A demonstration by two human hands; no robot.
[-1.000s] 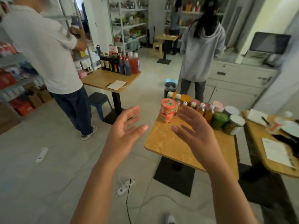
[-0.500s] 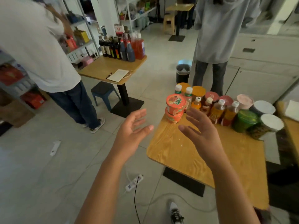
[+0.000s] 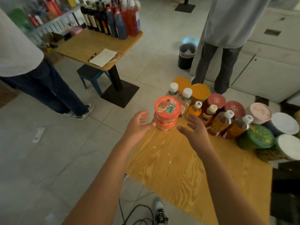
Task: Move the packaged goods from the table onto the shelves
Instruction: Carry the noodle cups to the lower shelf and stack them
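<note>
Two orange noodle cups (image 3: 167, 113) stand stacked at the far left corner of the wooden table (image 3: 186, 172). My left hand (image 3: 138, 127) is open just left of the stack, thumb close to the lower cup. My right hand (image 3: 194, 132) is open a short way to the stack's right, fingers spread. Behind and to the right stand several drink bottles (image 3: 222, 122), round tubs with orange lids (image 3: 200, 92) and red lids (image 3: 216, 100), a green-lidded tub (image 3: 258, 135) and white-lidded tubs (image 3: 284, 122). The shelves (image 3: 53, 21) are at the far left.
A second table (image 3: 90, 46) with dark bottles, red bottles and a notepad stands at the back left, a blue stool under it. One person stands at the left by the shelves, another behind my table beside a bin (image 3: 186, 54). Cables lie on the floor near my foot.
The view has dropped and closed in on the table. Both hands have moved forward and now flank the stacked noodle cups.
</note>
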